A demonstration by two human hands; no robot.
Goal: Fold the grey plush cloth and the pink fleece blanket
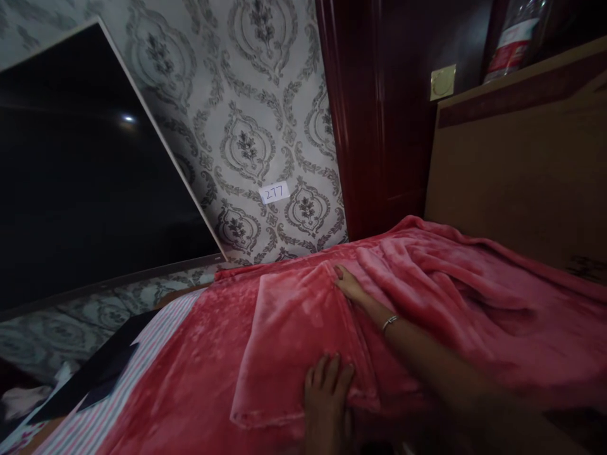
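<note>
A pink plush blanket lies folded into a flat panel in front of me, its hem running along the right and near edges. My right hand, with a bracelet at the wrist, is closed at the panel's far right corner and grips the fabric there. On the near part of the panel my left hand rests palm down with its fingers apart, holding nothing. More pink plush fabric spreads underneath and bunches into folds on the right; whether it is one piece with the panel, I cannot tell.
A large black screen stands at the left before patterned wallpaper. A cardboard box rises behind the fabric at the right, with a plastic bottle above it. Striped cloth and a dark flat item lie at the left.
</note>
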